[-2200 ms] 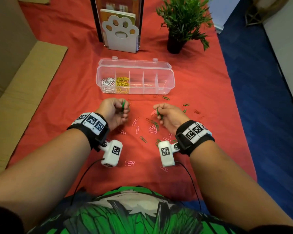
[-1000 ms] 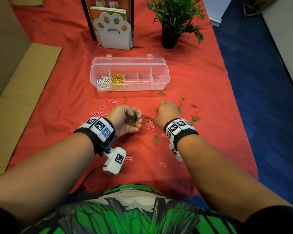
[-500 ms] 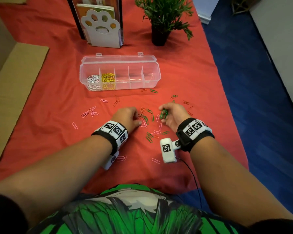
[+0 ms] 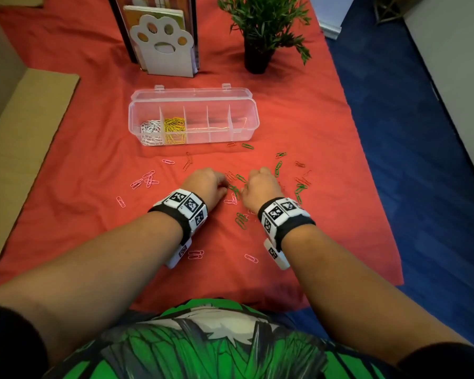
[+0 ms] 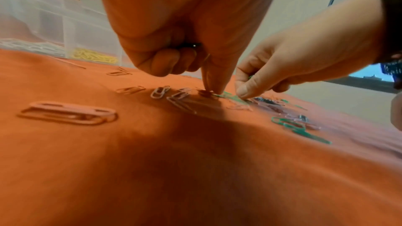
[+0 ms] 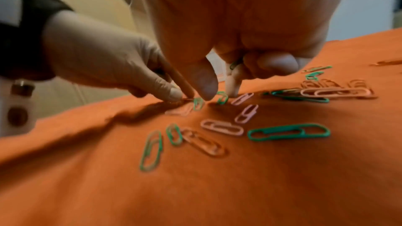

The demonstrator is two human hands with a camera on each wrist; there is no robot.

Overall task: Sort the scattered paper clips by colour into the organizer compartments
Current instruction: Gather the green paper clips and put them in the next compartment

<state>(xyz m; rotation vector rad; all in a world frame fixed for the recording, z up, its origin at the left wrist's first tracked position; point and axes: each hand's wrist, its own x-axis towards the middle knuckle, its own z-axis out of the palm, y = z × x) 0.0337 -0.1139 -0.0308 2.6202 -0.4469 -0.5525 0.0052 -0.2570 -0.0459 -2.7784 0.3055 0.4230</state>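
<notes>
Green paper clips (image 4: 278,168) lie loose on the red cloth (image 4: 298,110), mixed with pink paper clips (image 4: 147,178) and a few orange paper clips (image 4: 303,181); greens cluster mostly between and right of the hands, pinks spread left and toward the person. Organizer (image 4: 246,134) sits just beyond the scatter, lid open: white clips (image 4: 150,131) in the leftmost compartment, yellow clips (image 4: 175,129) in the next one, other compartments look bare apart from something thin I can't identify. Left hand (image 4: 207,186) is knuckles-up on the cloth; in its wrist view the index tip presses down onto a clip among the greens, the other fingers are curled into the palm with something dark tucked there, can't tell what. Right hand (image 4: 262,188) sits just beside it, thumb and index tips down on the cloth either side of a green clip, not clearly lifted; its curled fingers hold at least one green clip against the palm in the right wrist view. A paw-shaped holder (image 4: 164,45) and a potted plant (image 4: 263,20) stand behind the organizer, and cardboard (image 4: 17,119) lies left of the cloth.
</notes>
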